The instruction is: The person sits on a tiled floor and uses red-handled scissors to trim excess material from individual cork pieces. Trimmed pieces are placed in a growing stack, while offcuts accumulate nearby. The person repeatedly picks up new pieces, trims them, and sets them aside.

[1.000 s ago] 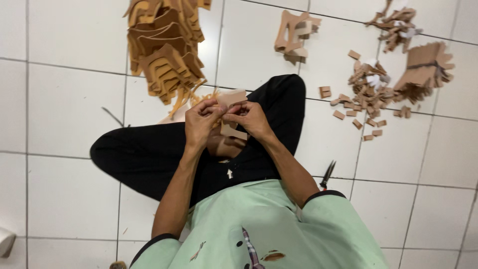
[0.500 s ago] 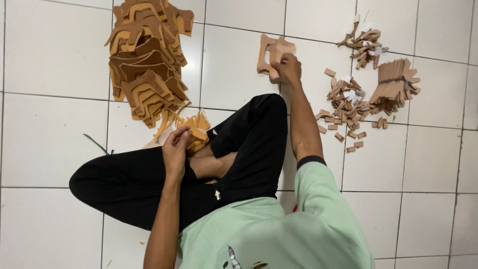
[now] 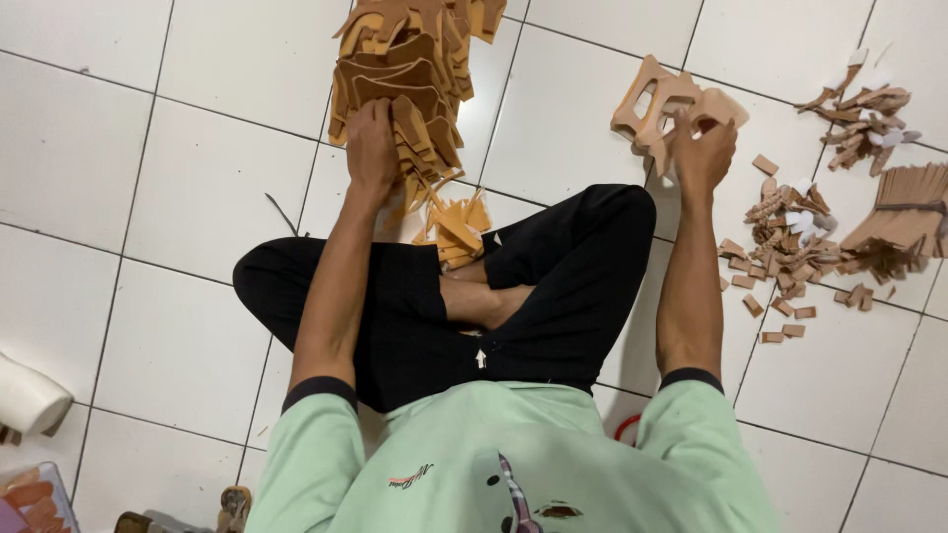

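I sit cross-legged on a white tiled floor in black trousers. My left hand (image 3: 372, 146) reaches forward and grips a piece at the near edge of a tall heap of brown cut-out pieces (image 3: 405, 69). My right hand (image 3: 703, 146) is out to the right, fingers closed on a tan cut-out piece (image 3: 719, 107) beside a small stack of similar tan cut-outs (image 3: 652, 104). A few orange-brown pieces (image 3: 456, 225) lie on the floor just beyond my crossed legs.
Small brown offcuts (image 3: 785, 247) are scattered at the right, with a fanned bundle of strips (image 3: 908, 212) and more scraps (image 3: 864, 109) beyond. A white object (image 3: 28, 395) lies at the left edge. A box corner (image 3: 30, 498) shows bottom left.
My left hand has moved from my lap up to the big brown heap. My right hand stays by the tan stack. The view has shifted, and the heap sits closer to centre.
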`<state>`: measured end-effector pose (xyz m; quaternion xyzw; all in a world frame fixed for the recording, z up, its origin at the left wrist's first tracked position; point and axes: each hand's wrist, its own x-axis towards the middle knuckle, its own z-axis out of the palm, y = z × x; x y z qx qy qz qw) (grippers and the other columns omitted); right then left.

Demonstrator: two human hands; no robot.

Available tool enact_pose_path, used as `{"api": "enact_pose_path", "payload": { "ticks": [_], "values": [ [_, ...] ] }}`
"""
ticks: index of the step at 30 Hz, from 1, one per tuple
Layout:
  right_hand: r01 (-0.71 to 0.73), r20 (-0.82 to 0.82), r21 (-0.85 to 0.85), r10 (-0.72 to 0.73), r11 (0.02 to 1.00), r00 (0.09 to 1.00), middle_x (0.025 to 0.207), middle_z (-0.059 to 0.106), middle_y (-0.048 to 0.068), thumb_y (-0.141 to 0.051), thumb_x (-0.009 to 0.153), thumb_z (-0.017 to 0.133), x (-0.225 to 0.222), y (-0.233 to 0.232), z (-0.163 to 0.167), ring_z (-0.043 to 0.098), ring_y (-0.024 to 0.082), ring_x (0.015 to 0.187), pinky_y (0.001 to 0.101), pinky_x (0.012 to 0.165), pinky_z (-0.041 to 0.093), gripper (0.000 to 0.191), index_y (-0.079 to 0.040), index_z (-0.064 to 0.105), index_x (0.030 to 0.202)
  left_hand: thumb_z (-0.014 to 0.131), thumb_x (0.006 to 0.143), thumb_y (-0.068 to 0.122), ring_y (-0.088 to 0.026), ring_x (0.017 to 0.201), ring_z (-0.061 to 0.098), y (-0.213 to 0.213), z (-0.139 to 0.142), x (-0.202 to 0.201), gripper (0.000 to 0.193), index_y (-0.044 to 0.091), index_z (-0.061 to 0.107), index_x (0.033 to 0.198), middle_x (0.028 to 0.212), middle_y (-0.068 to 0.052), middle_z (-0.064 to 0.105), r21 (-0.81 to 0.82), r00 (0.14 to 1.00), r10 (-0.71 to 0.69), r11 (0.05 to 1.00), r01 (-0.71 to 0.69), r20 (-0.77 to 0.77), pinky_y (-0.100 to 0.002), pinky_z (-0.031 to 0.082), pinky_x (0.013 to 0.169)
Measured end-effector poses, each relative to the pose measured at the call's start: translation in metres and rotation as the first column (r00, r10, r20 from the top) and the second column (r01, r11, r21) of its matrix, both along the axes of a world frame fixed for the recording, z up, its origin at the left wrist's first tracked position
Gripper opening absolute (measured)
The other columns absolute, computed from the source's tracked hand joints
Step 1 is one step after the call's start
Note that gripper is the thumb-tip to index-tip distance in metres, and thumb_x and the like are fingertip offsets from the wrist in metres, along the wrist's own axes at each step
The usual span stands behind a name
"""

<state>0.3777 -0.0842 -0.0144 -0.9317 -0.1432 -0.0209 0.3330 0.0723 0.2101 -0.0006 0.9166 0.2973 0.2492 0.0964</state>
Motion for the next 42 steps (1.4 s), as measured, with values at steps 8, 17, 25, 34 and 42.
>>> {"api": "enact_pose_path", "payload": {
  "ticks": [8, 17, 25, 34, 42],
  "values": [
    [0.148, -0.180, 0.038, -0.139, 0.988, 0.974, 0.086, 0.073, 0.014, -0.029, 0.080, 0.079, -0.003, -0.001, -0.002, 0.073, 0.024, 0.077, 0.0348, 0.074, 0.059, 0.040, -0.002, 0.056, 0.100, 0.065, 0.102, 0.003, -0.034, 0.087, 0.067, 0.019, 0.013, -0.013, 0.045, 0.005, 0.060, 0.147, 0.105, -0.017, 0.067, 0.132, 0.985, -0.153, 0.978, 0.163, -0.083, -0.043, 0.057, 0.072],
    [0.246, -0.046, 0.228, -0.242, 0.942, 0.969, 0.096, 0.071, 0.012, -0.032, 0.086, 0.084, -0.012, -0.020, -0.015, 0.068, 0.025, 0.085, 0.0371, 0.079, 0.056, 0.041, -0.003, 0.062, 0.103, 0.066, 0.111, 0.009, -0.027, 0.087, 0.077, -0.028, -0.027, -0.058, 0.023, -0.001, 0.066, 0.132, 0.102, -0.016, 0.075, -0.302, 0.961, -0.040, 0.945, 0.125, 0.272, -0.028, 0.064, 0.068],
    [-0.488, -0.033, 0.495, 0.577, 0.719, 0.816, 0.116, 0.068, 0.014, -0.018, 0.085, 0.083, -0.188, 0.010, 0.012, 0.063, 0.021, 0.095, 0.0326, 0.082, 0.055, 0.052, 0.002, 0.061, 0.128, 0.074, 0.099, 0.021, -0.019, 0.093, 0.074, -0.133, -0.043, -0.028, 0.024, 0.000, 0.075, 0.111, 0.101, -0.012, 0.078, -0.757, 0.885, 0.226, 0.626, 0.188, 0.407, -0.030, 0.060, 0.081],
    [0.155, -0.610, 0.781, 0.688, 0.605, 0.393, 0.087, 0.073, 0.009, -0.024, 0.096, 0.075, -0.212, 0.043, -0.008, 0.070, 0.013, 0.071, 0.0261, 0.064, 0.057, 0.027, 0.003, 0.072, 0.101, 0.070, 0.097, 0.029, -0.014, 0.102, 0.070, -0.144, -0.005, -0.045, 0.038, 0.001, 0.070, 0.123, 0.112, -0.009, 0.075, -0.929, 0.907, 0.229, -0.034, 0.370, 0.353, -0.028, 0.057, 0.091],
    [0.225, -0.711, 0.703, 0.657, 0.675, 0.250, 0.094, 0.068, 0.014, -0.035, 0.102, 0.066, -0.212, 0.067, -0.023, 0.066, 0.017, 0.078, 0.0287, 0.067, 0.056, 0.045, 0.008, 0.065, 0.114, 0.067, 0.103, 0.025, -0.016, 0.099, 0.056, -0.141, -0.043, -0.050, 0.029, 0.006, 0.063, 0.125, 0.111, -0.003, 0.063, -0.576, 0.681, 0.640, -0.424, 0.699, 0.355, -0.032, 0.047, 0.087]
  ]
}}
